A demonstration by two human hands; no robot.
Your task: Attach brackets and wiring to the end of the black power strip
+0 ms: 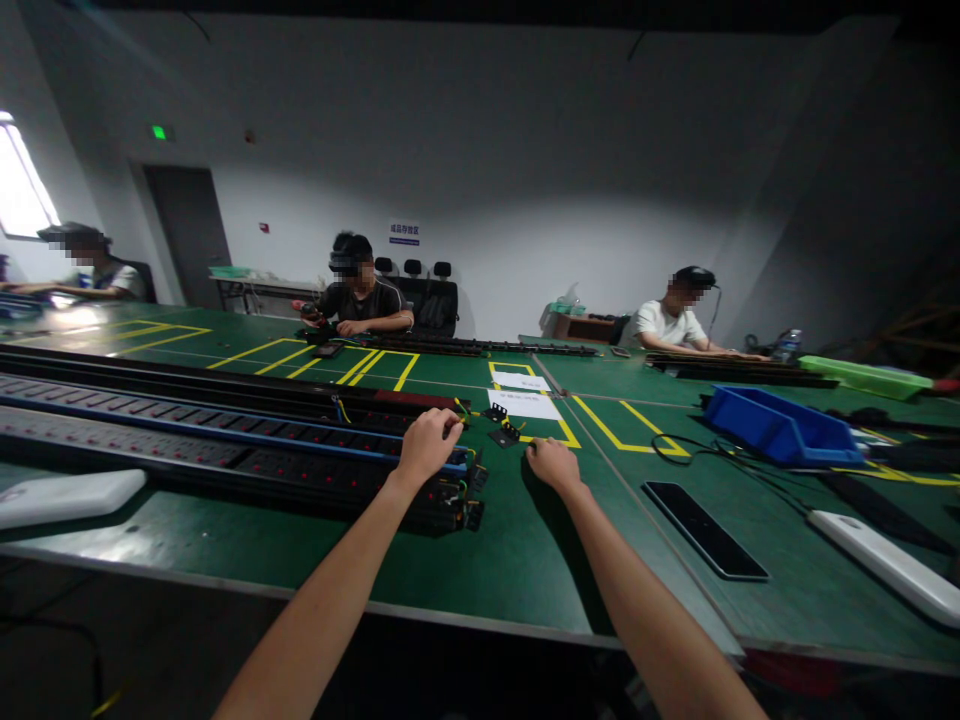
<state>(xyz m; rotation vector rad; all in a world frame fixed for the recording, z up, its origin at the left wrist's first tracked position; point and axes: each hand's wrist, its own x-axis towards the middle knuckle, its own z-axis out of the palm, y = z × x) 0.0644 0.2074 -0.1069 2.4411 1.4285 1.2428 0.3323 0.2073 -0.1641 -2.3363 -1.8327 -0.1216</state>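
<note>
Long black power strips [300,478] with red switches or lights lie side by side on the table's left half, one with a blue edge. My left hand [429,442] is closed over their right ends, thumb and fingers pinched together. A yellow-green wire [466,408] shows just beyond those fingertips; whether they grip it is hidden. Black end pieces [504,428] with short wires lie between my two hands. My right hand [553,463] rests on the green tabletop to the right of them, fingers curled in, their inside out of sight.
To the right are a phone [705,528], a white power bank-like block [889,565], a black cable and a blue bin [780,425]. Another white block [71,498] lies near left. Paper labels [523,404] and yellow tape mark the table. Several people sit across.
</note>
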